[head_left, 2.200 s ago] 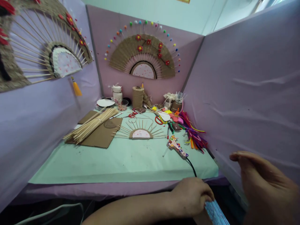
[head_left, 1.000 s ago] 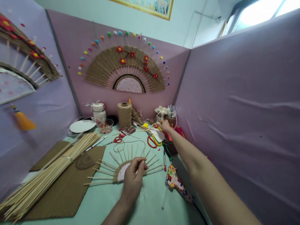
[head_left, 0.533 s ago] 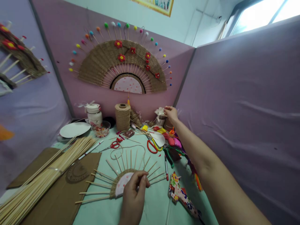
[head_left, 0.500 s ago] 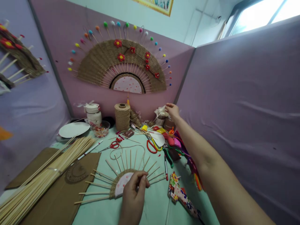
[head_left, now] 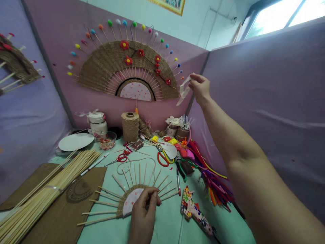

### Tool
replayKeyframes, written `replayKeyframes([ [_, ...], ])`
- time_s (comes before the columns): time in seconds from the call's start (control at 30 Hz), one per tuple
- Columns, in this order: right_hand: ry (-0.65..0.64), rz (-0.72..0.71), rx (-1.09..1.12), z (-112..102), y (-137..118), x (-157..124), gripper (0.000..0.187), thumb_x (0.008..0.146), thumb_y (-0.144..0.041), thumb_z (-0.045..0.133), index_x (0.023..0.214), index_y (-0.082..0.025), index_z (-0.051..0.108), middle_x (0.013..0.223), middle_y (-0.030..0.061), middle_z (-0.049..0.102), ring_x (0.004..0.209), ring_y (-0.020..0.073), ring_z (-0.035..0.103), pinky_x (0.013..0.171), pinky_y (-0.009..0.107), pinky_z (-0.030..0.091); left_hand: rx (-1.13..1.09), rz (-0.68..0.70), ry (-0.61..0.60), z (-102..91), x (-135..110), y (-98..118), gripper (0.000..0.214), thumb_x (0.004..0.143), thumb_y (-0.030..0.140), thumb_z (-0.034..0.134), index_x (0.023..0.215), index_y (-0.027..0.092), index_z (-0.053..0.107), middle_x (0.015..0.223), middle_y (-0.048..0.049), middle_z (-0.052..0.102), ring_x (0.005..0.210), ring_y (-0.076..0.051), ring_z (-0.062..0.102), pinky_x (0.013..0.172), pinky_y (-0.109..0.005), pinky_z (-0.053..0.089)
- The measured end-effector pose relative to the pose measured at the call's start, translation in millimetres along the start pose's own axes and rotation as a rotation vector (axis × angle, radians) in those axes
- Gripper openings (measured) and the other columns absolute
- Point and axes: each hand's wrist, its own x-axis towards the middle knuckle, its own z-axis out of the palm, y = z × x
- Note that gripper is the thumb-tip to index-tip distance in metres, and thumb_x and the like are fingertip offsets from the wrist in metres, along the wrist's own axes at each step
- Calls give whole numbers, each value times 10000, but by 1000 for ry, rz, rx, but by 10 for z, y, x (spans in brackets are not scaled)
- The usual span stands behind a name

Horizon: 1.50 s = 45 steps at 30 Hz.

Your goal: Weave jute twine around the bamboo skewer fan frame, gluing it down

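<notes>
A small half-round fan frame (head_left: 120,207) lies on the table, with thin wooden sticks radiating from a woven twine band and a spotted white centre. My left hand (head_left: 144,213) is closed over its right end, thumb and forefinger pinched together, hiding that part. Raised high at the right, my right hand (head_left: 200,88) pinches a thin, crumpled off-white strip (head_left: 183,90), which hangs down from the fingertips. Whether the strip is paper or cloth I cannot tell. Below it stands a tub of similar crumpled white material (head_left: 172,121).
Scissors with red handles (head_left: 163,159), a marker (head_left: 178,183), pliers (head_left: 181,171) and colourful pipe cleaners (head_left: 218,186) lie to the right. A twine spool (head_left: 130,127) stands at the back. Bundled sticks (head_left: 50,188) rest on cardboard (head_left: 73,217) at left. A large decorated fan (head_left: 101,69) hangs ahead.
My right hand has lifted from the tub at the back right, rising with the off-white strip in its fingers. The left hand stays on the fan frame. The view has shifted slightly.
</notes>
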Motion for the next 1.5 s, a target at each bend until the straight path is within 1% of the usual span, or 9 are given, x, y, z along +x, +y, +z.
replayKeyframes([
  [0.27, -245, 78, 149, 325, -854, -631, 196, 863, -329, 628, 954, -173, 552, 804, -33, 596, 695, 71, 622, 630, 204, 517, -103, -49, 5, 23, 35, -35, 400, 764, 533, 669, 927, 168, 648, 643, -25, 627, 661, -171, 579, 639, -278, 450],
  [0.4, -827, 383, 247, 361, -1367, -1298, 235, 780, -281, 720, 916, -164, 568, 677, -51, 593, 532, 64, 562, 490, 168, 466, -402, -245, -90, 4, 37, 108, 480, 760, 554, 673, 1026, 157, 627, 767, -59, 689, 717, -168, 623, 649, -262, 477],
  [0.57, -1574, 452, 313, 302, -1636, -1930, 268, 799, -320, 713, 989, -145, 641, 835, 4, 676, 678, 76, 604, 607, 168, 487, -936, -538, -256, -72, 53, 282, 598, 750, 600, 668, 1185, 203, 563, 1220, -140, 648, 954, -251, 683, 716, -326, 561],
  [0.73, -1872, 430, 194, 263, -1263, -2255, 343, 793, -396, 718, 1030, -151, 681, 741, -32, 668, 629, 65, 590, 591, 158, 458, -936, -582, -52, -60, 70, 213, 410, 631, 160, 837, 968, 196, 605, 930, -23, 703, 689, -131, 677, 543, -190, 526],
  [0.83, -1794, 403, -165, 290, -750, -2228, 270, 834, -324, 682, 1066, -186, 702, 916, 12, 729, 774, 107, 661, 681, 185, 494, -847, -547, -20, -13, 55, 182, 391, 581, 116, 860, 874, 171, 607, 773, 19, 666, 605, -91, 633, 510, -160, 492],
  [0.9, -1434, 336, -652, 347, -352, -2148, 171, 872, -266, 636, 995, -197, 733, 1001, 30, 735, 891, 140, 666, 787, 211, 493, -763, -530, -85, 22, 20, 182, 387, 589, 197, 876, 882, 160, 626, 759, 11, 662, 605, -90, 629, 525, -169, 494],
  [1.0, -1216, 310, -861, 479, 187, -2060, 205, 917, -186, 542, 1005, -130, 719, 1171, 140, 670, 1146, 247, 575, 957, 339, 444, -661, -527, -167, 64, -52, 195, 439, 585, 312, 884, 920, 146, 655, 772, -15, 677, 616, -97, 637, 558, -183, 492],
  [1.3, -1052, 436, -883, 709, 912, -2245, 352, 933, -361, 571, 1234, -177, 559, 1241, 91, 582, 1040, 208, 609, 872, 424, 535, -628, -550, -212, 89, -85, 197, 467, 531, 405, 895, 854, 149, 676, 736, -22, 672, 587, -100, 625, 541, -185, 429],
  [1.5, -759, 493, -752, 501, 991, -2028, 179, 885, -266, 581, 906, -121, 683, 889, 91, 692, 855, 192, 639, 793, 314, 503, -635, -570, -190, 84, -78, 193, 502, 531, 404, 893, 907, 163, 663, 773, -27, 673, 610, -107, 622, 570, -203, 433],
])
